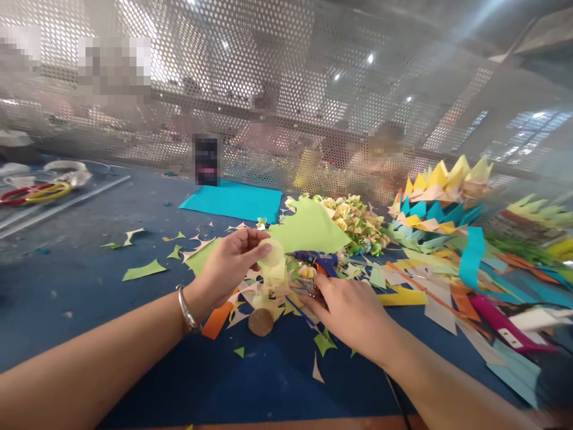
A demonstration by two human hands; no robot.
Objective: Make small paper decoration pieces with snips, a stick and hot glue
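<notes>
Between the thumb and fingers of my left hand (pixel 233 260) is a pale yellow paper disc (pixel 273 253). My right hand (pixel 342 307) is closed on scissors (pixel 307 288), whose blades point left below the disc. A blue glue gun (pixel 316 258) lies just beyond my right hand, its nozzle toward the disc. Pale yellow paper pieces (pixel 274 273) are under the disc, and a round brown piece (pixel 261 322) sits nearer to me. Behind them lies a green paper sheet (pixel 313 230) with cut edges.
A turquoise sheet (pixel 237 201) lies at the back beside a pile of small paper flowers (pixel 358 221). Folded paper crowns (pixel 441 200) stand at the right, near a magenta power strip (pixel 510 328). Tape rolls (pixel 38 192) lie at the left on the blue table (pixel 179 382).
</notes>
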